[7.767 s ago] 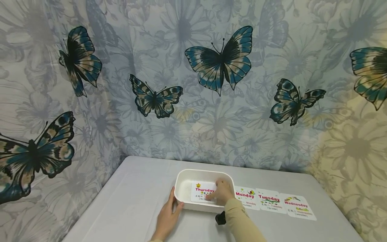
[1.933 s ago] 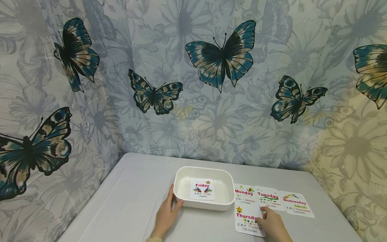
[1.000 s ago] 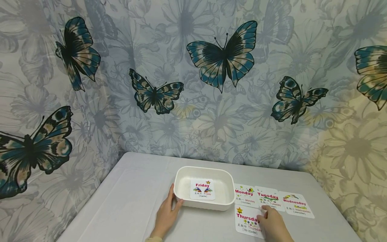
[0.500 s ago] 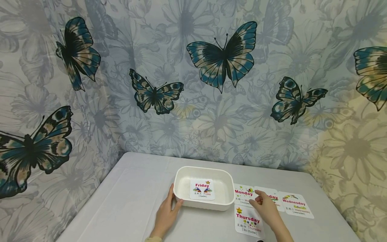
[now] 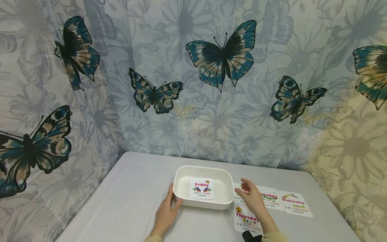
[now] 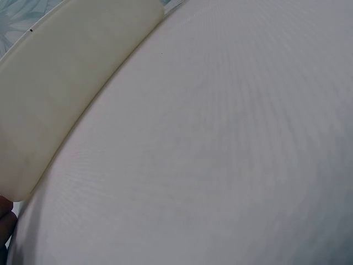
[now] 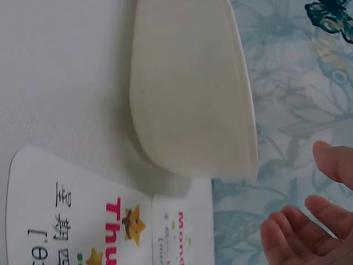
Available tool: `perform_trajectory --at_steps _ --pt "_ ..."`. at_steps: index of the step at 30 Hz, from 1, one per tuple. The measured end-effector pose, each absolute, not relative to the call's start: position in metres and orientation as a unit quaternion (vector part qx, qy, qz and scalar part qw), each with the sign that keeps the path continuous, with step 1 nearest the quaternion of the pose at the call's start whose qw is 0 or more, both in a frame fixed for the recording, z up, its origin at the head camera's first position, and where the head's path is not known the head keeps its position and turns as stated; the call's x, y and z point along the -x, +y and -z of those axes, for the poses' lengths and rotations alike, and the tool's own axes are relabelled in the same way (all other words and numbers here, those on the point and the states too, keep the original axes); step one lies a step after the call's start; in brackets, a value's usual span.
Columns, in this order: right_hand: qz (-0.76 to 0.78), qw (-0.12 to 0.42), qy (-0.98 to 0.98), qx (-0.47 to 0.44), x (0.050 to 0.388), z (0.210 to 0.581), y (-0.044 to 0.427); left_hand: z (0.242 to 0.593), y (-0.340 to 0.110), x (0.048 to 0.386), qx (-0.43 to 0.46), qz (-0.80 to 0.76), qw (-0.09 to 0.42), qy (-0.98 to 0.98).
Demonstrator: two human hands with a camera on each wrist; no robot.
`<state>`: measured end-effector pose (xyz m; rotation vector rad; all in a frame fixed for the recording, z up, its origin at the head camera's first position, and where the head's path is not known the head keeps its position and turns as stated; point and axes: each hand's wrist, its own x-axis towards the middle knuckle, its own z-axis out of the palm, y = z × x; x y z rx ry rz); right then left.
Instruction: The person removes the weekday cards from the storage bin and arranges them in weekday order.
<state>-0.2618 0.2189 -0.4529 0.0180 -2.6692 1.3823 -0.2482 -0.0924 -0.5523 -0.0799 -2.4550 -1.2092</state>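
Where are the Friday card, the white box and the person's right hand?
Friday card [image 5: 201,189]: head view, middle of its printed face.
White box [image 5: 208,205]: head view, outside of its front wall.
Right hand [image 5: 252,197]: head view, back of the hand.

a curtained-off place of unclear kind: butterfly-print drapes [image 5: 220,131] hang behind a white-covered table [image 5: 130,195].

Floral blue-grey backdrop [image 5: 199,148] with large teal-and-black butterflies [image 5: 223,58] behind a white-covered table [image 5: 124,198]
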Motion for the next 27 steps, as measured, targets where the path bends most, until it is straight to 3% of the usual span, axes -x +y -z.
perform_trajectory --at_steps 27 --pt "-0.566 0.052 -0.821 -0.055 0.299 0.468 0.150 0.554 -0.093 0.250 0.022 0.437 0.192 -0.879"
